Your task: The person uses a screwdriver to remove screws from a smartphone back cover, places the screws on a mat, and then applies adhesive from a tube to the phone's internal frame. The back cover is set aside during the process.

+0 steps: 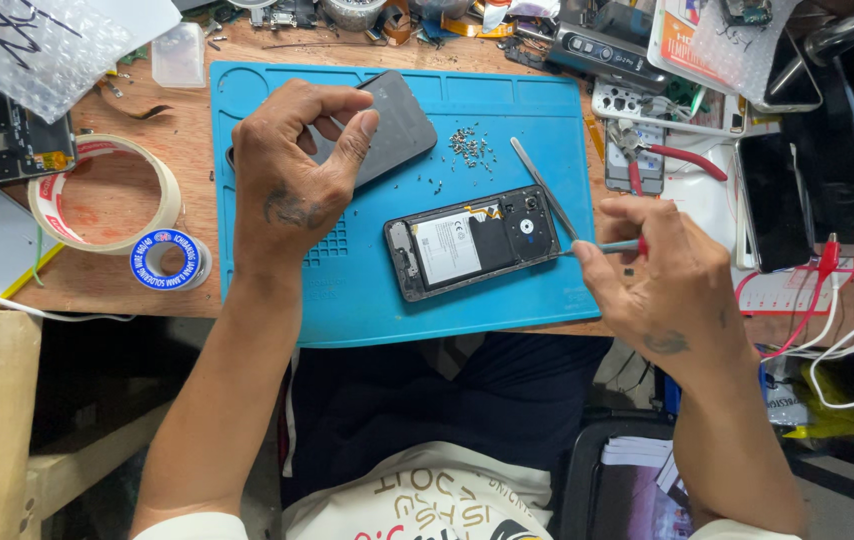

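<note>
A person works on an opened smartphone (474, 243) lying back-up, battery exposed, on a blue repair mat (367, 300) on the table. The right hand (662, 275) grips a red-handled screwdriver (607, 246), its tip at the phone's camera end. The left hand (297, 165) pinches the removed dark back cover (397, 125) at the mat's top. Loose screws (469, 146) and metal tweezers (544, 186) lie just beside. The work looks best served by keeping the driver square to the screw and the phone steady.

Blue mat (367, 300) — dark grey cover (402, 125).
</note>
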